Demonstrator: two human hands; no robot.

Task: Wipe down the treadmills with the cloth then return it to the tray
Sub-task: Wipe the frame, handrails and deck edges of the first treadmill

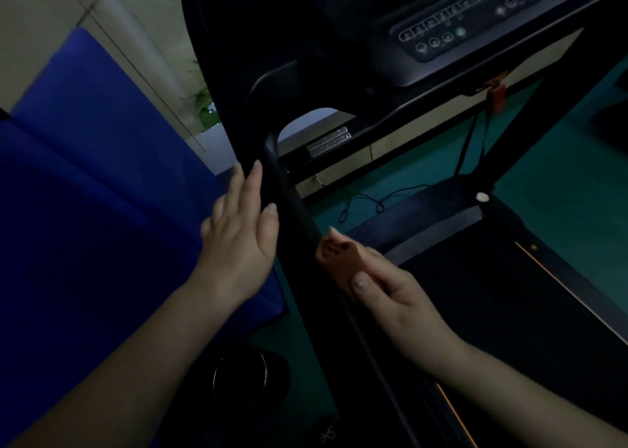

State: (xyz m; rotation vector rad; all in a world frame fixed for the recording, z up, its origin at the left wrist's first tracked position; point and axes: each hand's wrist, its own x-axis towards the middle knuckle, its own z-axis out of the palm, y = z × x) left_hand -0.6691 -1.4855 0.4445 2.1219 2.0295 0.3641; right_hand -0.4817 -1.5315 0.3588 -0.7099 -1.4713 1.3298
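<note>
Now my right hand point(390, 291) pinches cloth point(334, 260) against handrail point(299, 206), rail running up-left; left hand point(241, 230) flat, fingers straight, steadying rail above.

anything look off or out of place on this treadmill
Nothing looks damaged or spilled. The only untidy thing is a thin black cord lying in loose loops on the green floor ahead of the black treadmill deck. The picture is dim, so fine marks would not show.

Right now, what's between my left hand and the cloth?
In the head view, only the black treadmill handrail runs between the left hand and the cloth gripped by the right hand.
</note>
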